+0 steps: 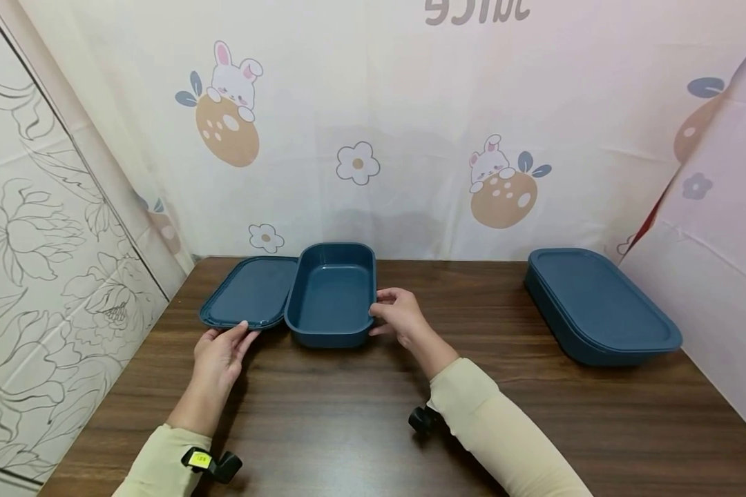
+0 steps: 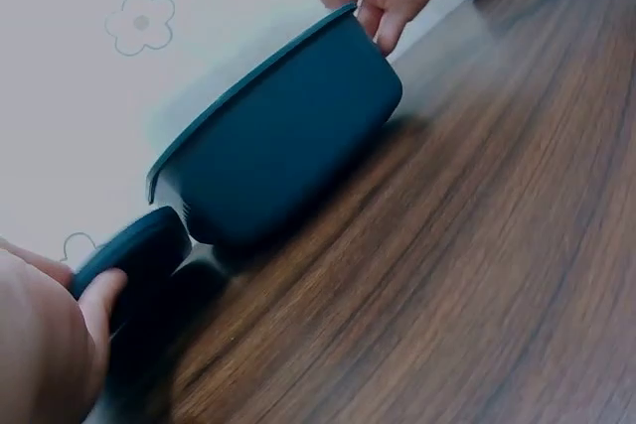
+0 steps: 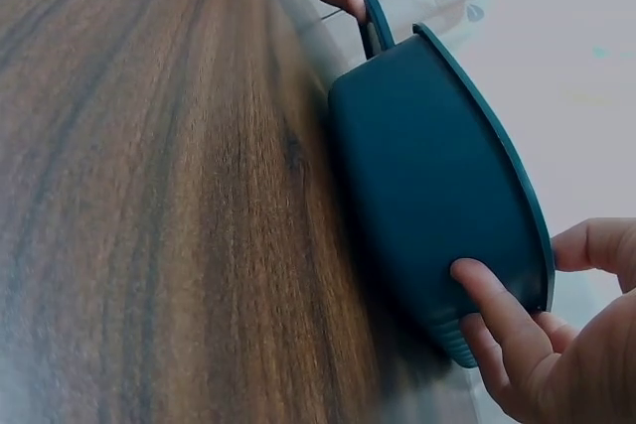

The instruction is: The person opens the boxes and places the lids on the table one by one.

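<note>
A dark blue, open-topped rectangular food container (image 1: 332, 297) stands left of the middle of the table, its inside bare. Beside its left wall is a matching flat lid (image 1: 251, 293), raised off the table at its near edge. My left hand (image 1: 220, 357) pinches that near edge between thumb and fingers; the thumb shows on the lid (image 2: 149, 245) in the left wrist view. At the container's right side, my right hand (image 1: 404, 321) grips the wall and rim. Fingertips (image 3: 477, 275) press on the outer wall of the container (image 3: 437, 166) in the right wrist view.
A second blue container (image 1: 603, 300) with its lid on sits at the right of the wooden table (image 1: 323, 428). Behind the table hangs a printed curtain (image 1: 410, 193), and a flower-patterned panel (image 1: 43, 262) stands along the left side.
</note>
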Demonstrator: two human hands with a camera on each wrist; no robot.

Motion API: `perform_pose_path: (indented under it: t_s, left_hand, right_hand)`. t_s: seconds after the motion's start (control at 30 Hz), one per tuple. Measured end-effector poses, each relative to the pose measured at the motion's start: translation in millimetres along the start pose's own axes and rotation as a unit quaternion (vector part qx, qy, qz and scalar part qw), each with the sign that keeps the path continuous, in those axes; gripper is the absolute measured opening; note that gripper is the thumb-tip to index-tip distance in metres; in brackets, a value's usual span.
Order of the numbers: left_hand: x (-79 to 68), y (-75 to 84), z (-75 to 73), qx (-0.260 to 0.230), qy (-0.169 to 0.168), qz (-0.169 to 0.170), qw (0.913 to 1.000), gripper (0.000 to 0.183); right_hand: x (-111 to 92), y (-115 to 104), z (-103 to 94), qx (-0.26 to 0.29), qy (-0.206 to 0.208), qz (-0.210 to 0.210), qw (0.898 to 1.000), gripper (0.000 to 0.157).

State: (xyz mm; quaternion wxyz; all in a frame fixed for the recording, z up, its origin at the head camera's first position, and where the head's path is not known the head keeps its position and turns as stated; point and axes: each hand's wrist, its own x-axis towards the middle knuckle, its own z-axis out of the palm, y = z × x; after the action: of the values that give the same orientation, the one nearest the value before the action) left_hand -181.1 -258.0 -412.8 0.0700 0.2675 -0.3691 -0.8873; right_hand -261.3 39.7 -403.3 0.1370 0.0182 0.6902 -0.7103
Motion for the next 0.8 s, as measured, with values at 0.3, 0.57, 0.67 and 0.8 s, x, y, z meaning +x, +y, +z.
perform_pose_path:
  t_s: [0.3,0.57,0.67,0.8]
  left_hand:
    - [-1.2,7.2,-9.7,0.116,-0.028,-0.065,0.9908,0.079]
    - [-11.3,16.5,-15.2,0.144,-0.051,-0.092,0.984,0.069]
    - [-15.0,18.1,-14.3,0.14,-0.056,-0.096,0.9839,0.071]
    - [-19.4,18.9,-14.1,0.138,-0.057,-0.099,0.9838,0.072]
  right_hand:
    - [4,2,0.5,-0.018,-0.018,-0.004,1.0,0.046]
    - [3,1,1.3,-0.038,-0.026,-0.024,0.999,0.053]
    - [2,1,3.0,-0.05,-0.034,-0.039,0.997,0.057]
    - [2,1,4.7,-0.053,-0.047,-0.044,0.997,0.056]
